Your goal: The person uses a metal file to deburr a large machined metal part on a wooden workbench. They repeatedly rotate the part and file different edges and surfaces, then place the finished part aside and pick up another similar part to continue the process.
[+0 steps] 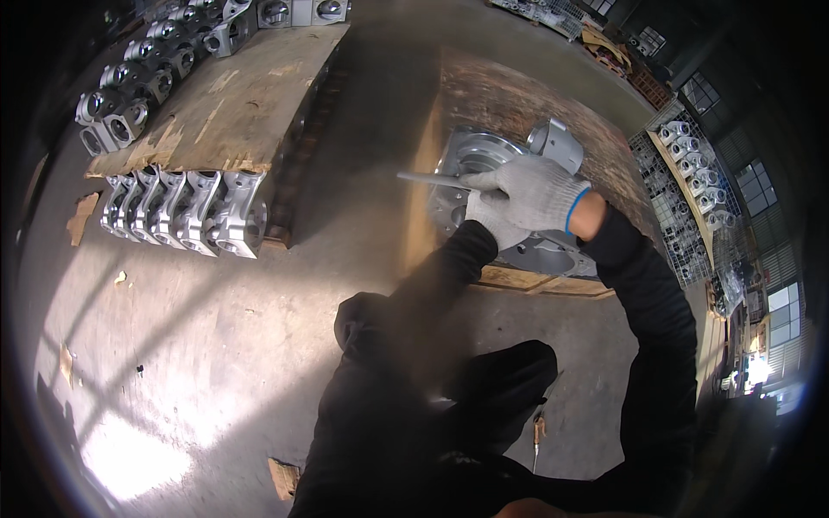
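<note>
My right hand (544, 192), in a grey knit glove with a blue cuff edge, is closed around a slim grey bar-like tool (427, 179) that points left. The tool's other end is hidden in the glove. Below and partly behind it, my left hand (495, 219), also gloved, lies against a silver-grey metal casting (473, 147); its fingers are mostly hidden. Round stepped bores show in the casting. A cylindrical part (557, 145) stands up behind my right hand, and a dark-bored section (542, 256) shows below the hands.
The castings rest on a worn wooden board (501, 91). At the left, a plywood-topped stack (233, 95) holds rows of similar castings (186, 207). More castings (695, 168) stand beside wire cages at the right. A wooden-handled tool (540, 429) and cardboard scraps (283, 477) lie on the concrete floor.
</note>
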Available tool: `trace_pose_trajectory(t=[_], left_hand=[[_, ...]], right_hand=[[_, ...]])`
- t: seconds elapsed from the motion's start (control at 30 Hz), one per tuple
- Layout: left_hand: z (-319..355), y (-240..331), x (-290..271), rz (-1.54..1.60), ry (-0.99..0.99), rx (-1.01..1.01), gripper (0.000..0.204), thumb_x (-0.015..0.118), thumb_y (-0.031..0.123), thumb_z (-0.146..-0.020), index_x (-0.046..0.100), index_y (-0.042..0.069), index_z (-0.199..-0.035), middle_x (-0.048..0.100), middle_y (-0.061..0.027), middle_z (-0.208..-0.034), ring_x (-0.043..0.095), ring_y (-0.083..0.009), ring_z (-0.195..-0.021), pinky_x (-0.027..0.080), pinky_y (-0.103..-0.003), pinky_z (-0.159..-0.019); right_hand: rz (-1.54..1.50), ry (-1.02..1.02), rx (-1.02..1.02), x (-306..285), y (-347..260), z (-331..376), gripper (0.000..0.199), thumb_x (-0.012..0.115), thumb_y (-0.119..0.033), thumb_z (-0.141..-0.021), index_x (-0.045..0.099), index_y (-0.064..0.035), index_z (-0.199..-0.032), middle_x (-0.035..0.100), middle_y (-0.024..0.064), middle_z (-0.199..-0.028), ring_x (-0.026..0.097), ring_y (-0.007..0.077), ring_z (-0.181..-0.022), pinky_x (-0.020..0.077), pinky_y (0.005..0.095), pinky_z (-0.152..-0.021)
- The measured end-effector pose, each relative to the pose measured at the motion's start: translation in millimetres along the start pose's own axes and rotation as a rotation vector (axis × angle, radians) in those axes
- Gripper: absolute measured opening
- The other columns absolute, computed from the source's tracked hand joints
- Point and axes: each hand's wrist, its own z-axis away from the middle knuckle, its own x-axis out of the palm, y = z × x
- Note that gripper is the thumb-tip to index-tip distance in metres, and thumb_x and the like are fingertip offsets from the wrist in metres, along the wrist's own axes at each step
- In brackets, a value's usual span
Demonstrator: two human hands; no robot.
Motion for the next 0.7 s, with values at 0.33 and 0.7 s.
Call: trace_pose_trajectory(t=[0.33, 0.7], left_hand=[[16, 35, -69, -0.366, 0.169, 0.396, 0.049, 0.060, 0.041, -0.103, 0.069, 0.006, -0.136, 0.070, -0.0185, -0.137, 0.063, -0.0360, -0.131, 0.041, -0.049, -0.121], [-10, -6, -179, -0.656, -0.067, 0.258, 0.030, 0.064, 0.023, -0.097, 0.076, 0.020, -0.124, 0.077, -0.0123, -0.116, 0.073, -0.0364, -0.107, 0.059, -0.049, -0.093]], right_hand=[[-0.440, 0.613, 0.266, 24, 18, 54, 0.044, 0.064, -0.024, -0.104, 0.064, -0.0067, -0.144, 0.076, 0.0202, -0.098, 0.076, 0.0321, -0.089, 0.0589, 0.0396, -0.083], [-1.453, 0.468, 0.619, 288, -107, 122, 0.029, 0.062, -0.030, -0.111, 0.067, -0.0029, -0.121, 0.064, -0.0006, -0.084, 0.059, 0.0087, -0.066, 0.0468, 0.0248, -0.057]])
